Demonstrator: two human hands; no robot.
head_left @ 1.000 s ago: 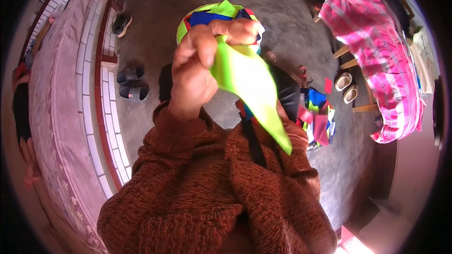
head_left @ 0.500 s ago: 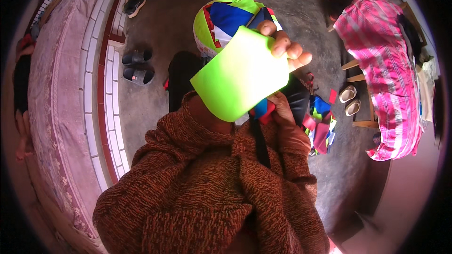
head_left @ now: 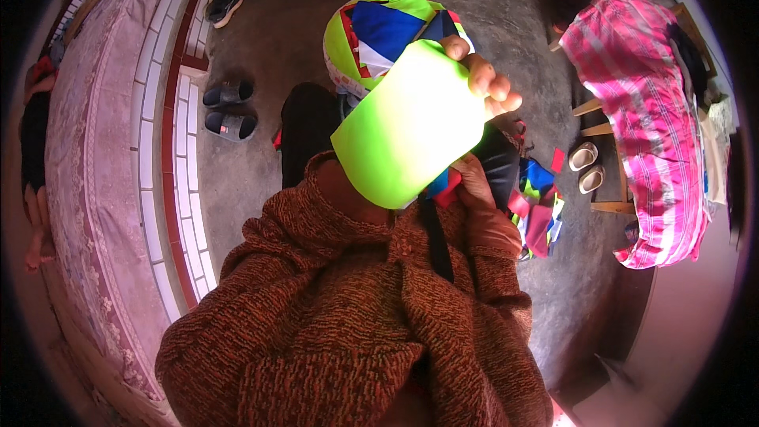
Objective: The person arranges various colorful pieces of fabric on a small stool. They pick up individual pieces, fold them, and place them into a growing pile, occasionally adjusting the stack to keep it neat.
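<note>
A bright yellow-green piece of cloth (head_left: 403,126), overexposed in its middle, is held up in front of my lap. My left hand (head_left: 486,83) grips it from behind; the fingertips show past its upper right edge, and the palm and most of that forearm are hidden by it. Lower down, my right hand (head_left: 474,178) is closed at the cloth's lower right edge, its fingertips partly covered. Beside the right hand lie a red scrap (head_left: 449,188) and a bit of blue cloth; whether the fingers pinch these or the yellow-green piece is unclear.
Beyond my knees stands a rounded bundle (head_left: 387,28) of coloured cloth pieces. A scrap pile (head_left: 540,209) lies on the floor at right. Pale shoes (head_left: 587,166) sit near a pink plaid cloth (head_left: 640,126) over wooden furniture. Grey slippers (head_left: 231,111) are at left, beside a white-tiled ledge (head_left: 150,150).
The yellow-green cloth has shifted slightly to the right, and its left corner has swung inward. My left fingers have moved a little with it. My right hand stays almost where it was.
</note>
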